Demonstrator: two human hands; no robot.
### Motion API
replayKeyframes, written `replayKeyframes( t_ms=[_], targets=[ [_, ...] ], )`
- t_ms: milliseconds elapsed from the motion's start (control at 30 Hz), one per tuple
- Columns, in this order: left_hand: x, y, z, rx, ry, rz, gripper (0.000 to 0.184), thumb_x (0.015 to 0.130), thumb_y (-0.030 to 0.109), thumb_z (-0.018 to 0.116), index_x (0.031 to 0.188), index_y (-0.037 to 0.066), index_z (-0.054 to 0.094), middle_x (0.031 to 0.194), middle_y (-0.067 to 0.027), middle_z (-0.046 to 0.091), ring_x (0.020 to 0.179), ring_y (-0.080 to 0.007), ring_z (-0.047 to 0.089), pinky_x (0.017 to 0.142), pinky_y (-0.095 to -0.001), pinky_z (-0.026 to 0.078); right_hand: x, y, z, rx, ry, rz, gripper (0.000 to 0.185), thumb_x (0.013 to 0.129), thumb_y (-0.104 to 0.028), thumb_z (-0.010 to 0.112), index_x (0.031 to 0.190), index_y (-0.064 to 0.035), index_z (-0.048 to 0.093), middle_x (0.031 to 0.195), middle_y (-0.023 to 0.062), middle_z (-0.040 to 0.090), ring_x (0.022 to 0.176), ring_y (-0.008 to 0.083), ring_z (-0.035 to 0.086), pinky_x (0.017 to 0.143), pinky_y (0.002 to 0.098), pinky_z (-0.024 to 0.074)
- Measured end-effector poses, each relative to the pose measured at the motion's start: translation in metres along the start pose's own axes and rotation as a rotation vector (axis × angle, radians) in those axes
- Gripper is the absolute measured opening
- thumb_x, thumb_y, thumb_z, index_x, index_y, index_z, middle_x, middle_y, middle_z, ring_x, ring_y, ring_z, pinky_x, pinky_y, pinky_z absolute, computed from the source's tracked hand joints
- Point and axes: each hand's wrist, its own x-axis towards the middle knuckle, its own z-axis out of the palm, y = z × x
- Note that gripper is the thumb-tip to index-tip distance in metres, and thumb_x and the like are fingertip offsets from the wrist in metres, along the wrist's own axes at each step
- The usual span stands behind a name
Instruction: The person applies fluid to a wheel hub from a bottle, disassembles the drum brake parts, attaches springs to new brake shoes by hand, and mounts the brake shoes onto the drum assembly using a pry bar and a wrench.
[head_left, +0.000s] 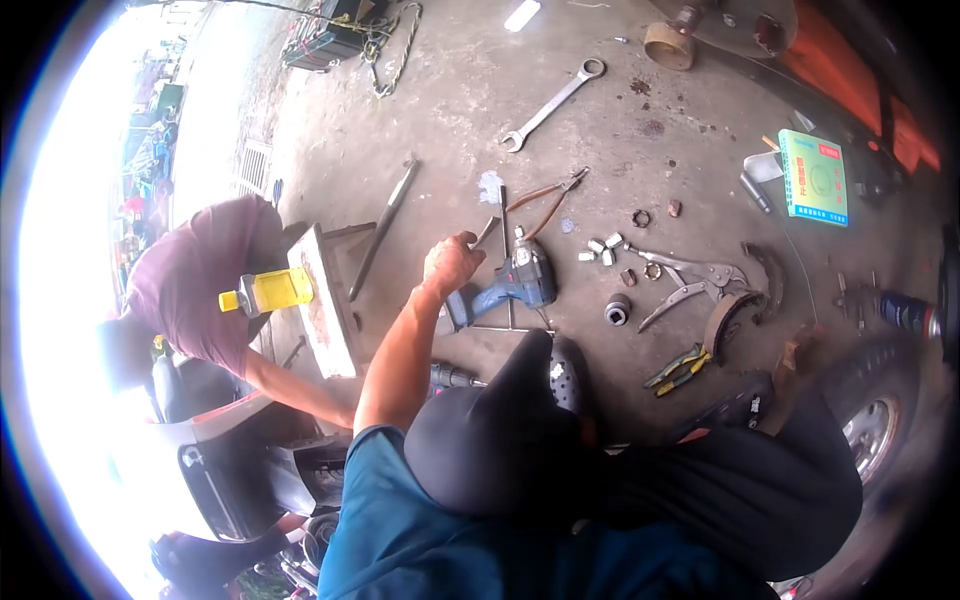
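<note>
Nearest, two dark-clad knees (490,430) rise above a dotted clog (566,375); the other shoe (740,408) carries a small pale mark, too blurred to read. Just beyond, a blue-and-black cordless power tool (520,280) lies on the floor (430,130), showing no legible brand. At its near side the left hand (453,262) has its grip closed, fingers curled around a slim metal tool (487,232) whose end juts toward the pliers (550,200). The right hand is out of view, so its grip cannot be told. To the right lie silvery nuts (605,248), a socket (617,309), locking pliers (690,280) and yellow-handled pliers (680,370). Farther right, a green-and-yellow booklet (818,178) bears red Chinese-looking characters, a red label and a blue strip of print, all too small to read surely. At left, another person (205,280) bends beside a yellow bottle (275,291). Farthest out are a combination wrench (553,105) and a dark case (330,40) with rope (385,65).
</note>
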Motion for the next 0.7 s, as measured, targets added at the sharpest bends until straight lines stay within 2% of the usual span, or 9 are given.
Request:
replayKeyframes(
  t_ms=[133,233,333,400,467,500,533,700],
  targets=[
    [0.000,-0.006,0.007,0.005,0.013,-0.050,0.040,0.082,0.027,0.067,0.115,0.006,0.064,0.079,-0.0156,0.070,0.074,-0.0290,0.069,0.075,-0.0386,0.052,-0.002,0.002,-0.006,-0.001,-0.007,0.007,0.062,0.087,-0.032,0.064,0.136,0.0008,0.044,0.131,0.0152,0.053,0.116,0.0258,0.053,0.101,0.0386,0.0407],
    [-0.003,0.001,0.001,-0.003,-0.062,-0.143,0.042,0.079,0.026,0.066,0.119,0.011,0.064,0.107,-0.0168,0.068,0.104,-0.0340,0.064,0.091,-0.0427,0.049,-0.002,0.005,-0.010,-0.004,-0.013,0.016,0.062,0.088,-0.031,0.064,0.137,0.0009,0.044,0.131,0.0152,0.053,0.117,0.0258,0.053,0.101,0.0385,0.0404],
    [-0.005,-0.009,0.007,0.102,0.111,-0.068,0.041,0.078,0.020,0.065,0.118,0.011,0.063,0.116,-0.0157,0.064,0.109,-0.0340,0.061,0.091,-0.0438,0.050,-0.004,0.009,-0.013,0.003,-0.014,0.026,0.061,0.089,-0.031,0.063,0.137,0.0010,0.043,0.132,0.0152,0.053,0.117,0.0258,0.053,0.102,0.0384,0.0402],
    [-0.003,-0.026,0.014,0.147,0.113,-0.081,0.042,0.078,0.016,0.064,0.119,0.009,0.061,0.121,-0.0149,0.060,0.113,-0.0342,0.058,0.091,-0.0446,0.050,-0.004,0.012,-0.020,0.014,0.006,0.030,0.061,0.089,-0.031,0.062,0.137,0.0010,0.043,0.132,0.0152,0.053,0.117,0.0258,0.053,0.102,0.0384,0.0400],
    [0.008,-0.047,0.032,0.190,0.136,-0.065,0.040,0.081,0.015,0.060,0.120,0.008,0.060,0.120,-0.0165,0.061,0.112,-0.0343,0.060,0.091,-0.0444,0.051,-0.007,0.024,-0.033,0.043,0.049,0.035,0.060,0.090,-0.031,0.062,0.138,0.0010,0.043,0.133,0.0152,0.053,0.118,0.0258,0.053,0.102,0.0383,0.0398],
    [0.009,-0.046,0.032,0.233,0.082,-0.116,0.037,0.083,0.016,0.057,0.119,0.008,0.060,0.120,-0.0176,0.061,0.111,-0.0348,0.060,0.091,-0.0448,0.051,-0.015,0.028,-0.042,0.056,0.075,0.046,0.060,0.090,-0.031,0.061,0.138,0.0011,0.043,0.133,0.0152,0.052,0.118,0.0258,0.053,0.102,0.0383,0.0397],
    [0.002,-0.031,0.022,0.226,0.030,-0.162,0.030,0.085,0.017,0.056,0.113,0.008,0.062,0.119,-0.0177,0.061,0.111,-0.0351,0.060,0.091,-0.0450,0.051,-0.022,0.034,-0.050,0.064,0.086,0.061,0.060,0.091,-0.031,0.061,0.138,0.0011,0.043,0.133,0.0152,0.052,0.118,0.0258,0.052,0.102,0.0383,0.0396],
    [0.006,-0.039,0.034,0.256,0.108,-0.119,0.022,0.085,0.016,0.054,0.100,0.007,0.067,0.113,-0.0172,0.063,0.107,-0.0365,0.060,0.091,-0.0444,0.050,-0.057,0.068,-0.095,0.089,0.128,0.145,0.059,0.092,-0.031,0.060,0.139,0.0012,0.043,0.134,0.0152,0.052,0.118,0.0258,0.052,0.103,0.0382,0.0392]
  ],
)
